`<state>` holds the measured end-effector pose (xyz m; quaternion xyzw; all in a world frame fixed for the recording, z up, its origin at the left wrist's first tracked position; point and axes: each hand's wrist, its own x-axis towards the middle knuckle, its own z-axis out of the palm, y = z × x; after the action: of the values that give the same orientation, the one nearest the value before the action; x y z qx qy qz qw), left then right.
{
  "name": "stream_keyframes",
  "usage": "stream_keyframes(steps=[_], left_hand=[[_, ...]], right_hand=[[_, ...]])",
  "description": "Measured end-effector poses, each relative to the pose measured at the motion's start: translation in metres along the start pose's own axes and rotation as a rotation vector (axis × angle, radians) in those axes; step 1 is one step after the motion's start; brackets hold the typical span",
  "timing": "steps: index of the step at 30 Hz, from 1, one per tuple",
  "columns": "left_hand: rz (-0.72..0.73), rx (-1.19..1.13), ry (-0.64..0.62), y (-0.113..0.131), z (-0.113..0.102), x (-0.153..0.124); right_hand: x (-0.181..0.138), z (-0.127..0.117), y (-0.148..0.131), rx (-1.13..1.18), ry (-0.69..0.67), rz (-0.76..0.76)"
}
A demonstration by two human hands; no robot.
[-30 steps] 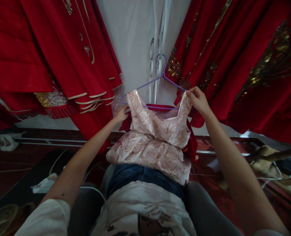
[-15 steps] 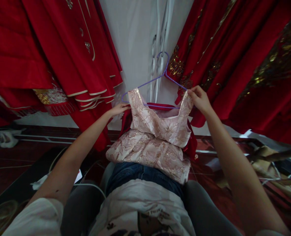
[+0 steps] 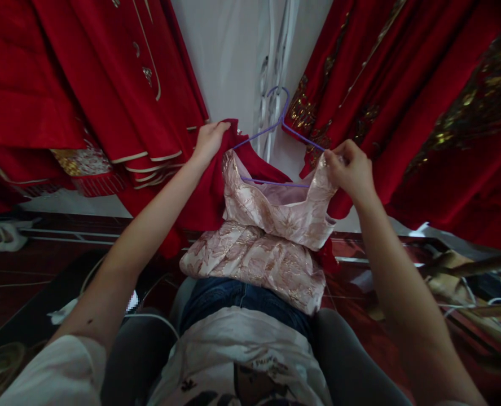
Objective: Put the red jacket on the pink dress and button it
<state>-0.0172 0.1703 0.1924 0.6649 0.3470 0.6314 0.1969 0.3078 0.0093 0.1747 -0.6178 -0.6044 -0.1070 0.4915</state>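
A pale pink brocade dress (image 3: pixel 271 217) with gold leaf patterns hangs by its straps on a purple hanger (image 3: pixel 295 134), its lower part bunched over my lap. My left hand (image 3: pixel 211 138) pinches the shoulder edge of a red garment (image 3: pixel 210 194) and holds it up at the hanger's left side. Most of that red garment lies behind the dress. On the other side, my right hand (image 3: pixel 352 169) is closed on the dress's right strap by the hanger's end; the fingertips are partly hidden there.
Red embroidered garments hang on the left (image 3: pixel 89 84) and the right (image 3: pixel 407 113). White metal scrollwork (image 3: pixel 271 67) stands against the pale wall between them. A white cable (image 3: pixel 153 317) runs beside my left leg. At lower left is a clear round container (image 3: pixel 0 363).
My left hand has risen from beside the dress's left strap, pulling the red garment up from behind it. My right hand stays at the right strap.
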Motion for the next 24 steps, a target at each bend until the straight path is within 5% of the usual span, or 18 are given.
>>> stream_keyframes(steps=[8, 15, 20, 24], left_hand=[[0.224, 0.094, -0.036, 0.079, 0.023, -0.046], [0.281, 0.254, -0.472, 0.041, 0.035, -0.122], [0.214, 0.233, -0.54, 0.028, 0.029, -0.167], [0.222, 0.152, -0.59, 0.037, 0.027, -0.164]], right_hand=[[-0.01, -0.003, -0.014, 0.1, -0.055, 0.015], [-0.015, 0.0, -0.024, 0.036, 0.02, 0.017], [-0.018, 0.0, -0.024, 0.095, -0.004, 0.016], [-0.005, 0.0, -0.01, 0.027, 0.001, 0.08]])
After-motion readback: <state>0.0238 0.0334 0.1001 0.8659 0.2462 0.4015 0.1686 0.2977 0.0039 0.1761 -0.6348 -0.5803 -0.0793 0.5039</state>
